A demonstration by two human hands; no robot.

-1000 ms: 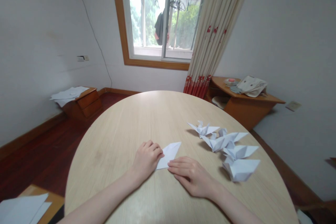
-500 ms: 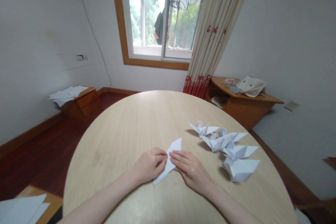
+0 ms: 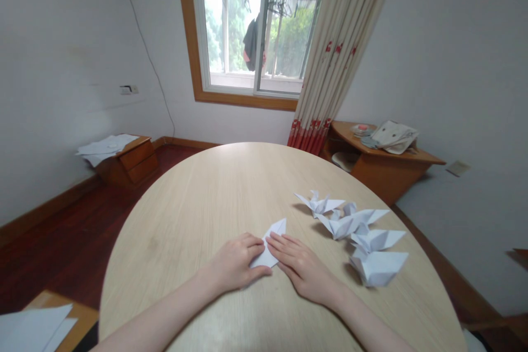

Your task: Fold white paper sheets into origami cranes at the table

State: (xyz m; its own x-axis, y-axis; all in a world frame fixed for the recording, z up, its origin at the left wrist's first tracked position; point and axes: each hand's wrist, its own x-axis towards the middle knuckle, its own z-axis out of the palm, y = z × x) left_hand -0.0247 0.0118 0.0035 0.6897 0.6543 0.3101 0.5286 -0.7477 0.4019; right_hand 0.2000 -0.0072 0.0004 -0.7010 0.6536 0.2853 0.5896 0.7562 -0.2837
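A small piece of folded white paper (image 3: 264, 258), pointed at its far end, lies slanted on the round wooden table (image 3: 198, 192) in front of me. From the left, my left hand (image 3: 237, 262) holds it, fingers bent at its edge and thumb stretched across its lower part. My right hand (image 3: 300, 264) rests on its right side with straight fingers lying flat; the tips of both hands nearly meet mid-paper. The paper's bottom point is mostly hidden by my left thumb and hand. Several white origami cranes (image 3: 381, 268) stand close together to the right of my right hand.
Loose white sheets (image 3: 35, 329) lie on a wooden surface at lower left. More paper (image 3: 108, 146) covers a low drawer cabinet (image 3: 138, 162) at the left wall. A corner cabinet (image 3: 383, 173) with a cloth bag (image 3: 395, 136) stands at back right, beside a curtain (image 3: 330, 66).
My left thumb has stretched out over the paper's lower part, hiding the bottom tip that showed before. The right hand stays nearly in place on the paper.
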